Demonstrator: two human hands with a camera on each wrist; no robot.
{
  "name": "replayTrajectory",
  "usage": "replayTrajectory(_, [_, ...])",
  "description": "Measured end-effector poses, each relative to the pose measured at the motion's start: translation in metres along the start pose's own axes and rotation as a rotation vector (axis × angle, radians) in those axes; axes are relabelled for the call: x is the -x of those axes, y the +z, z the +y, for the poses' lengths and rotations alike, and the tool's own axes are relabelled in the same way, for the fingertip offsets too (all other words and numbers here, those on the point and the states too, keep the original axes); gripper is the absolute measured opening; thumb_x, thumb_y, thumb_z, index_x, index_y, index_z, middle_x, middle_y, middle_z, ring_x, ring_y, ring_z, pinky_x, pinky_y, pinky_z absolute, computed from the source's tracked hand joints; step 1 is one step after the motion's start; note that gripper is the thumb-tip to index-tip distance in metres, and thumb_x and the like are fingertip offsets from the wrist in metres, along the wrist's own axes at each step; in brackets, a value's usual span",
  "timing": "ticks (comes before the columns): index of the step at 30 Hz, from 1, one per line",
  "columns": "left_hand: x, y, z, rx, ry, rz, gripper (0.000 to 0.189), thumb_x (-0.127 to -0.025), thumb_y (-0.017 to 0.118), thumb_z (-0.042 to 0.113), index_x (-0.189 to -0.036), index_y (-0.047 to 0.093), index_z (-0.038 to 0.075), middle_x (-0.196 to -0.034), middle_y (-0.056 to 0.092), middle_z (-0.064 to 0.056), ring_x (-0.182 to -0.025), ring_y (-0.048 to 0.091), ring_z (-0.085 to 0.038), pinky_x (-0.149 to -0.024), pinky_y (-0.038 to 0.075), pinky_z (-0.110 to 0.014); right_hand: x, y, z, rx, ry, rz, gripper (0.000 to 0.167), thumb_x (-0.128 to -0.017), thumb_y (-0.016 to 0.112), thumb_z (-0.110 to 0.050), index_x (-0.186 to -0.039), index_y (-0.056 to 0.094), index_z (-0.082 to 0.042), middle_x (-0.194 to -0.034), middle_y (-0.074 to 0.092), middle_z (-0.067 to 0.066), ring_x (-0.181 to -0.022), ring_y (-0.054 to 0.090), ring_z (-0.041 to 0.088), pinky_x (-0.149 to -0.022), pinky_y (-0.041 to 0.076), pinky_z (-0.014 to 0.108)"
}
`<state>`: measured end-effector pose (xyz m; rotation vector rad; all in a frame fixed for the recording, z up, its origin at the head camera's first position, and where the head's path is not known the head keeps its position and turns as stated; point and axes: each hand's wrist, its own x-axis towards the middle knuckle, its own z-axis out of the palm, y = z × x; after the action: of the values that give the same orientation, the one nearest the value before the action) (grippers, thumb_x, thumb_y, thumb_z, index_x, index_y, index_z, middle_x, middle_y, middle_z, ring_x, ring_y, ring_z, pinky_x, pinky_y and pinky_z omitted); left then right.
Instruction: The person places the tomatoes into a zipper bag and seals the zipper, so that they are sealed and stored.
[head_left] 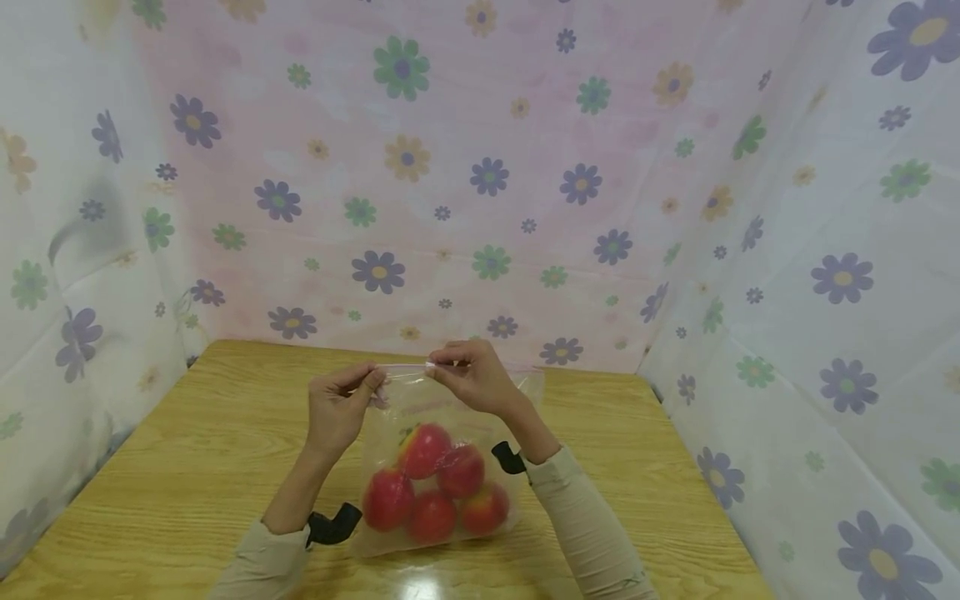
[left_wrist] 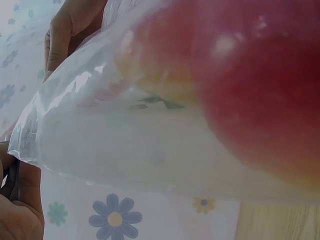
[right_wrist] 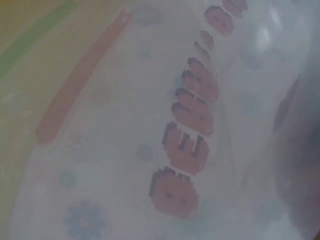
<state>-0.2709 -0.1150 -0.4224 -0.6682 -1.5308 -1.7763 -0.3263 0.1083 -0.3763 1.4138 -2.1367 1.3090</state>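
A clear zip bag (head_left: 457,407) stands upright on the table, with several red-and-yellow apples (head_left: 433,515) piled in its lower part. My left hand (head_left: 337,410) pinches the bag's top left corner between thumb and fingers. Along the same top edge, right of it, my right hand (head_left: 472,377) pinches the zip strip near its middle. Seen from the left wrist, the bag's film (left_wrist: 110,145) stretches between the left hand (left_wrist: 22,205) and the right hand (left_wrist: 70,30), and a blurred apple (left_wrist: 260,90) fills the right side. Reddish print (right_wrist: 187,145) on the film fills the right wrist view.
The wooden table (head_left: 622,467) extends around the bag. Flower-patterned cloth (head_left: 450,167) hangs behind it and along both sides. Black wrist mounts (head_left: 333,525) sit at the cuffs, close to the bag's sides.
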Motion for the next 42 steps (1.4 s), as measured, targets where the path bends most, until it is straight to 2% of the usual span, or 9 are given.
replayTrajectory(4, [0.000,0.002,0.000,-0.011,-0.008,-0.003,0.009,-0.088,0.063,-0.021,-0.094,0.067,-0.026,-0.083,0.075,0.007,-0.063,0.069,0.000,-0.053,0.056,-0.018,0.001,-0.002,-0.001,0.002,0.011,-0.004,0.010,-0.094,0.070,0.001,-0.099,0.078,0.005,-0.079,0.067,0.007,-0.060,0.045,0.010,-0.054,0.040,0.025])
replayTrajectory(7, [0.000,0.002,0.001,-0.015,-0.017,-0.003,0.010,-0.089,0.064,-0.020,-0.096,0.069,-0.024,-0.082,0.076,0.004,-0.063,0.069,0.000,-0.053,0.056,-0.018,-0.002,-0.004,-0.016,0.013,0.014,-0.001,0.009,-0.092,0.069,0.006,-0.098,0.076,0.009,-0.079,0.068,0.012,-0.061,0.045,0.010,-0.055,0.040,0.026])
replayTrajectory(11, [0.002,0.001,0.003,0.020,0.011,-0.054,0.010,-0.089,0.062,-0.021,-0.094,0.071,-0.021,-0.077,0.074,-0.014,-0.062,0.068,-0.004,-0.053,0.057,-0.021,-0.001,-0.005,-0.029,-0.002,0.046,-0.006,0.009,-0.092,0.068,0.009,-0.097,0.076,0.010,-0.080,0.069,0.017,-0.061,0.049,0.015,-0.055,0.041,0.025])
replayTrajectory(14, [0.004,0.001,0.005,0.016,0.025,-0.086,0.012,-0.090,0.061,-0.021,-0.093,0.072,-0.017,-0.076,0.070,-0.022,-0.062,0.068,-0.005,-0.053,0.057,-0.022,0.003,-0.005,-0.019,-0.023,0.077,-0.009,0.010,-0.092,0.069,0.007,-0.098,0.077,0.007,-0.084,0.071,0.016,-0.060,0.056,0.018,-0.055,0.044,0.023])
replayTrajectory(20, [0.004,0.002,0.010,0.006,0.015,-0.058,0.013,-0.090,0.061,-0.021,-0.096,0.072,-0.017,-0.082,0.076,-0.008,-0.065,0.069,-0.005,-0.053,0.055,-0.018,0.006,-0.002,-0.007,-0.064,0.055,0.009,0.010,-0.093,0.070,0.003,-0.100,0.078,0.001,-0.087,0.072,0.012,-0.062,0.060,0.012,-0.055,0.049,0.024])
replayTrajectory(23, [0.004,0.003,0.010,0.013,0.020,-0.056,0.013,-0.090,0.060,-0.022,-0.096,0.071,-0.018,-0.085,0.076,-0.002,-0.065,0.069,-0.004,-0.053,0.055,-0.018,0.004,-0.001,-0.007,-0.076,0.020,0.013,0.009,-0.094,0.069,0.002,-0.099,0.077,0.000,-0.083,0.070,0.011,-0.056,0.050,0.007,-0.051,0.045,0.024])
replayTrajectory(28, [0.003,0.005,0.010,-0.004,0.002,-0.051,0.012,-0.090,0.061,-0.020,-0.094,0.072,-0.017,-0.082,0.075,-0.005,-0.063,0.067,-0.005,-0.052,0.056,-0.020,0.002,0.001,-0.010,-0.058,-0.004,0.019,0.009,-0.094,0.069,0.001,-0.095,0.077,-0.002,-0.079,0.069,0.008,-0.052,0.039,0.008,-0.049,0.039,0.024])
replayTrajectory(33, [0.003,0.004,0.008,-0.050,-0.030,-0.032,0.009,-0.091,0.065,-0.016,-0.093,0.073,-0.014,-0.081,0.074,-0.002,-0.062,0.067,-0.003,-0.051,0.055,-0.019,0.003,-0.001,-0.008,-0.049,0.019,0.019,0.008,-0.093,0.072,0.000,-0.093,0.079,-0.004,-0.077,0.070,0.006,-0.057,0.047,0.008,-0.052,0.044,0.025])
replayTrajectory(42, [0.003,-0.006,0.007,0.001,-0.034,-0.011,0.009,-0.091,0.062,-0.019,-0.090,0.071,-0.017,-0.076,0.074,-0.001,-0.056,0.066,-0.005,-0.052,0.056,-0.020,0.011,-0.014,-0.008,-0.108,0.140,-0.008,0.008,-0.091,0.070,0.008,-0.092,0.077,0.005,-0.081,0.071,0.017,-0.063,0.057,0.007,-0.057,0.050,0.024])
